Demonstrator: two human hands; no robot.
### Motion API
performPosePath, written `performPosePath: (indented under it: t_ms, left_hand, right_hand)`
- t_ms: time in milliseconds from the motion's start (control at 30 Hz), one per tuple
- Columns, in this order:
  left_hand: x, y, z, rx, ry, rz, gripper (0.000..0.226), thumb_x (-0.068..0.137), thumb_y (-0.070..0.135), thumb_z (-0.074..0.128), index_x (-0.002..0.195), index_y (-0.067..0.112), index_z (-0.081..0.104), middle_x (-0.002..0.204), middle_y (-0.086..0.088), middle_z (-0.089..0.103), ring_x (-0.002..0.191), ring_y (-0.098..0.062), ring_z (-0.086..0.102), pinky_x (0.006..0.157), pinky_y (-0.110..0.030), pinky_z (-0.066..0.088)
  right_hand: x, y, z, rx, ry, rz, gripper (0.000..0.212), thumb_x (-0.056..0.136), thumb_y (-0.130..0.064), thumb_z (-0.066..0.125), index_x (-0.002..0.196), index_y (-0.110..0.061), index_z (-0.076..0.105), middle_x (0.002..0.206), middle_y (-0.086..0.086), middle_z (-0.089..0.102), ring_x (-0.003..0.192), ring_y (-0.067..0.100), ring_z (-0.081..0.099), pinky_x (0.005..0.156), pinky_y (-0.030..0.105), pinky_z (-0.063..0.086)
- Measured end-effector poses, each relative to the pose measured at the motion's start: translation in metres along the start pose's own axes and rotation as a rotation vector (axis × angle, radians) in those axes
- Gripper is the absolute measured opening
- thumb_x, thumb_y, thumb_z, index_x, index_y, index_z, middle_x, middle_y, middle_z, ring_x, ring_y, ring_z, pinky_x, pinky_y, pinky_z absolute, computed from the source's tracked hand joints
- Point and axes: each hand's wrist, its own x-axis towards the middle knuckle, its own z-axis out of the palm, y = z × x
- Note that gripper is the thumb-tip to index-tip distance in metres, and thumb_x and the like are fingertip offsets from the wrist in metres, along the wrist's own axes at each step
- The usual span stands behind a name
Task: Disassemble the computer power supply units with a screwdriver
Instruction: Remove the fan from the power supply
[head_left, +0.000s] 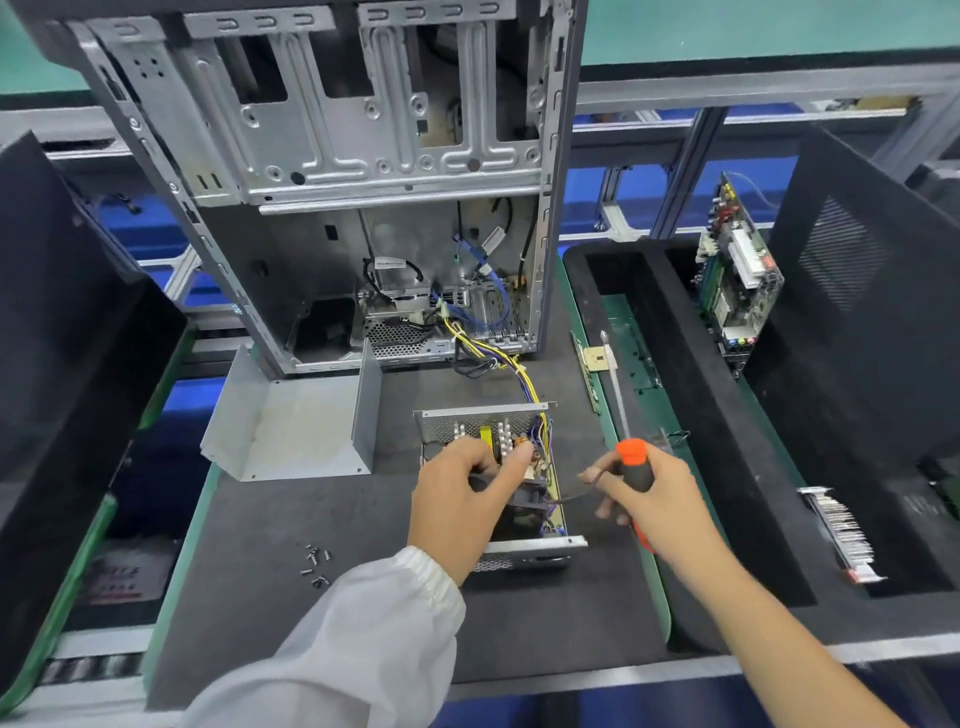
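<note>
screwdriver (631, 457) gripped in right hand (649, 499); left hand (462, 504) fingers pinch inside opened power supply (498, 467).

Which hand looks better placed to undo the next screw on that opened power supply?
Probably the right hand: it already grips the screwdriver, though the tip points away. The left hand reaches into the open power supply, apparently steadying it.

I count one opened power supply unit (498, 467), one screwdriver (626, 447) right of it, one lid (291, 426) left, several loose screws (316, 564).
</note>
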Motion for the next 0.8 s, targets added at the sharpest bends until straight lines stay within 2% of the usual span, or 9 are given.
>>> performPosePath:
  t_ms: [100,200,267,367,500,567,667,733,800]
  left_hand:
    - [0.006,0.005,-0.008,-0.122,-0.045,-0.089,0.048,0.088,0.039,0.065,0.062,0.006,0.041,0.060,0.005,0.035,0.059,-0.009,0.034,0.060,-0.022,0.031]
    - [0.019,0.013,-0.035,-0.273,-0.177,-0.183,0.032,0.093,0.026,0.062,0.064,0.017,0.052,0.062,0.013,0.048,0.062,-0.004,0.045,0.062,-0.018,0.035]
    - [0.029,0.015,-0.065,-0.333,-0.276,-0.178,0.022,0.095,0.018,0.058,0.074,0.020,0.058,0.067,0.015,0.055,0.066,-0.003,0.050,0.064,-0.019,0.039]
    - [0.041,0.007,-0.114,-0.279,-0.346,-0.072,0.005,0.095,0.005,0.056,0.094,0.008,0.060,0.082,0.007,0.060,0.076,-0.005,0.055,0.072,-0.017,0.044]
    - [0.047,-0.015,-0.164,0.010,-0.147,0.135,0.015,0.086,-0.005,0.066,0.083,0.008,0.060,0.093,-0.005,0.058,0.084,-0.014,0.054,0.080,-0.022,0.043]
    - [0.045,-0.032,-0.176,0.118,-0.025,0.190,0.015,0.081,-0.001,0.073,0.078,0.010,0.064,0.094,0.000,0.060,0.089,-0.013,0.055,0.081,-0.019,0.042]
    - [0.047,-0.062,-0.181,0.314,0.143,0.223,0.011,0.076,0.008,0.080,0.075,0.014,0.071,0.097,0.011,0.066,0.094,-0.009,0.049,0.086,-0.027,0.037]
    - [0.050,-0.084,-0.181,0.448,0.168,0.242,0.009,0.075,0.010,0.081,0.076,0.015,0.074,0.096,0.013,0.067,0.089,-0.012,0.043,0.086,-0.022,0.032]
    - [0.054,-0.100,-0.181,0.508,0.098,0.227,0.006,0.079,0.008,0.077,0.080,0.012,0.074,0.098,0.008,0.067,0.089,-0.014,0.042,0.087,-0.013,0.030]
  right_hand:
    - [0.006,-0.032,-0.011,0.012,-0.072,-0.051,0.007,0.084,-0.005,0.072,0.085,-0.007,0.065,0.072,0.008,0.071,0.044,0.016,0.056,0.043,0.022,0.044]
    - [0.011,-0.061,-0.007,0.085,-0.121,-0.048,0.008,0.085,-0.011,0.071,0.085,-0.006,0.064,0.078,0.013,0.073,0.046,0.014,0.052,0.046,0.022,0.045]
    - [0.014,-0.076,0.002,0.174,-0.150,-0.024,0.008,0.085,-0.011,0.070,0.089,-0.005,0.066,0.080,0.014,0.073,0.046,0.013,0.050,0.047,0.021,0.045]
    - [0.019,-0.093,0.023,0.224,-0.187,-0.014,0.012,0.084,-0.012,0.071,0.095,-0.007,0.069,0.083,0.017,0.073,0.048,0.013,0.054,0.047,0.022,0.046]
    - [0.020,-0.103,0.056,0.117,-0.219,-0.032,0.015,0.084,-0.014,0.072,0.098,-0.011,0.067,0.081,0.011,0.074,0.048,0.017,0.060,0.044,0.024,0.047]
    - [0.016,-0.100,0.071,0.068,-0.238,-0.042,0.012,0.084,-0.016,0.073,0.095,-0.013,0.068,0.082,0.014,0.073,0.047,0.020,0.060,0.046,0.027,0.046]
    - [0.008,-0.091,0.086,0.006,-0.273,-0.060,0.008,0.085,-0.013,0.072,0.092,-0.011,0.067,0.081,0.008,0.073,0.044,0.020,0.056,0.045,0.030,0.046]
    - [0.003,-0.085,0.091,-0.021,-0.291,-0.061,0.006,0.086,-0.009,0.070,0.091,-0.010,0.067,0.080,0.006,0.073,0.043,0.019,0.053,0.044,0.029,0.045]
    - [-0.002,-0.081,0.093,-0.038,-0.303,-0.066,0.006,0.085,-0.006,0.070,0.090,-0.009,0.067,0.077,0.007,0.072,0.042,0.019,0.052,0.042,0.026,0.043]
